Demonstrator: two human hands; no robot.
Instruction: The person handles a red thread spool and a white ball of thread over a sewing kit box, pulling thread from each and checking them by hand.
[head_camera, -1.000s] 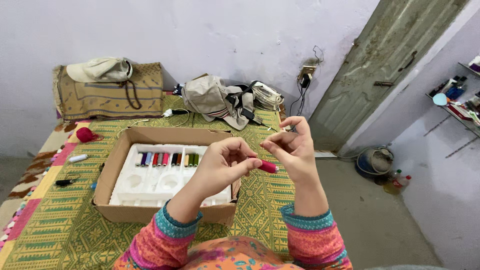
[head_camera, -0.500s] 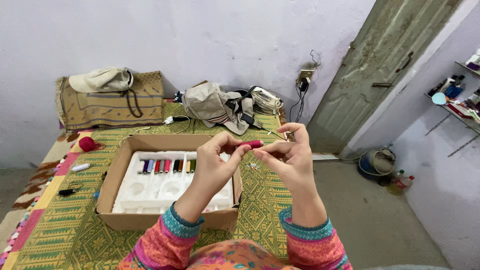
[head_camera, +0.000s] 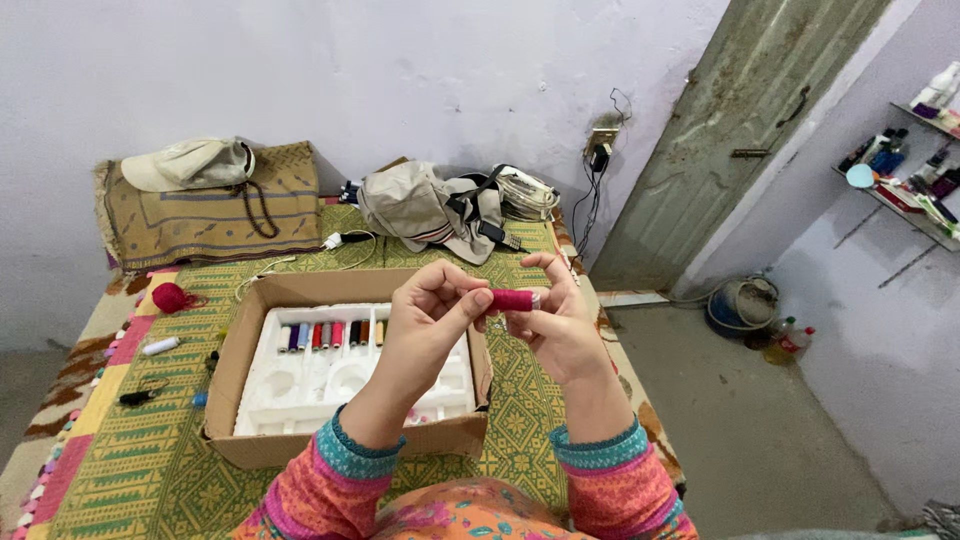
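Biggest thing in my view: the bed (head_camera: 500, 420) under a green-yellow patterned cover, filling the lower left. On it, at 9 o'clock from my hands, sits the open cardboard box (head_camera: 345, 445) with a white foam tray (head_camera: 300, 385) inside; a row of coloured thread spools (head_camera: 330, 334) lies along the tray's far edge. Grey bag (head_camera: 420, 205) at 12 o'clock by the wall, cap (head_camera: 190, 163) on a folded mat at 10. Loose red spool (head_camera: 168, 297) and white spool (head_camera: 160, 346) on the cover, well left of the box.

Both my hands are raised above the box's right edge. Left hand (head_camera: 425, 325) is curled nearly closed, thumb and fingertips pinching one end of the magenta spool (head_camera: 513, 299). Right hand (head_camera: 555, 325) is half curled, fingers pinched at the spool's other end, index finger up. Spool is horizontal, held between both hands, clear of the tray.

Step, as I judge it: finding the loose thread end. The next move needs a fine pinch and a steady spool.
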